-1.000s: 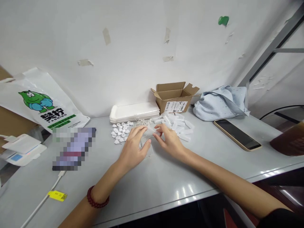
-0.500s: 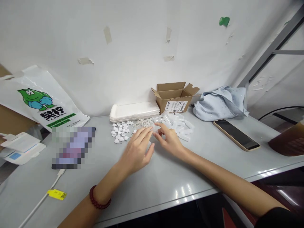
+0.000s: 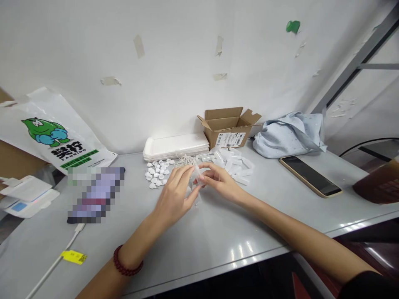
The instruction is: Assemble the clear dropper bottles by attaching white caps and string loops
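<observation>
Just in front of the pile, a translucent plastic tube [image 3: 197, 173] stands tilted between my hands. My right hand [image 3: 222, 182] pinches it from the right with thumb and index finger. From the left, my left hand [image 3: 175, 192] curls round the same tube, thumb below and fingertips near its upper end; its exact contact is partly hidden. Small white caps [image 3: 158, 171] lie scattered left of my hands. Behind my fingertips is a bundle of thin off-white strings [image 3: 185, 160]. More translucent tubes [image 3: 236, 164] lie heaped to the right.
A stack of white trays [image 3: 176, 146] and an open cardboard box [image 3: 228, 128] stand against the wall. To the right are a light-blue cloth bag [image 3: 288, 135], a phone [image 3: 310, 176] and a cup [image 3: 375, 187]. A printed bag [image 3: 84, 137] and a charging cable [image 3: 52, 265] are at left.
My right fingers have come down a little and the tube now shows upright between my hands. My left hand has shifted slightly left, its thumb nearer the tube.
</observation>
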Demonstrator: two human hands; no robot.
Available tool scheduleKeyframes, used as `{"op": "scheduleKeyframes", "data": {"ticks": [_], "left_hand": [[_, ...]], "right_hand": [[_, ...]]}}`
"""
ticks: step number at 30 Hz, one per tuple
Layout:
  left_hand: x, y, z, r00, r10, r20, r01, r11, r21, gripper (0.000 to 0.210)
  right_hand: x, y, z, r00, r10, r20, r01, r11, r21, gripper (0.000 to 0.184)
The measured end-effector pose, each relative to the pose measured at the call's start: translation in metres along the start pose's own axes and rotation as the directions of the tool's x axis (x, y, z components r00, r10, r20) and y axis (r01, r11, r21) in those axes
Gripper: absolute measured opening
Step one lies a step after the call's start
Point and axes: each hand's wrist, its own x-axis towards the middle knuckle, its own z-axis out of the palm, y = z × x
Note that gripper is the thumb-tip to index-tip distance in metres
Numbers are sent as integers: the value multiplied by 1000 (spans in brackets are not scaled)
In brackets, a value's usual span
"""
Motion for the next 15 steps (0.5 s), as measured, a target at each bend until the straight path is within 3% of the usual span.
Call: {"op": "scheduleKeyframes", "data": {"ticks": [7,10,13,15], "left_hand": [[-1,0,2,999,37,-14,-37,999,-4,44],[-1,1,2,999,46,-22,-46,999,-13,43],[0,1,0,998,51,-37,-51,999,-16,43],[0,1,-2,998,49,-48,-49,999,-3,42]], "right_hand": [[3,3,-1,996,12,86,-33,966,255,31],[4,5,-2,989,5,146,-46,960,276,33],[-1,7,-2,993,-37,112,37,999,3,29],[-5,4,-2,980,-198,-25,178,925,-336,25]]}}
